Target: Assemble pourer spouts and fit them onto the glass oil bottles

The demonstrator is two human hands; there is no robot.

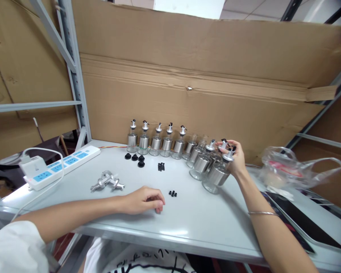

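My left hand (pixel 146 201) rests on the table near its front edge, fingers loosely curled and nothing visible in them. At the right end of a row of bottles, my right hand (pixel 235 156) has its fingers closed round a metal pourer spout (pixel 224 143) on a glass oil bottle. The front oil bottle (pixel 217 175), with a steel band and its own pourer, partly hides that bottle and stands close to my wrist. Beside it is another capped oil bottle (pixel 201 163). Small black caps (pixel 173 193) lie to the right of my left hand.
Several bottles with pourers (pixel 156 145) line the cardboard wall; a few behind lack pourers (pixel 190 148). Black stoppers (pixel 141 162), small black parts (pixel 161 166) and loose metal pourers (pixel 107 181) lie on the table. A power strip (pixel 65 167) is left; a plastic bag (pixel 284 167) and tablet (pixel 304 220) are right.
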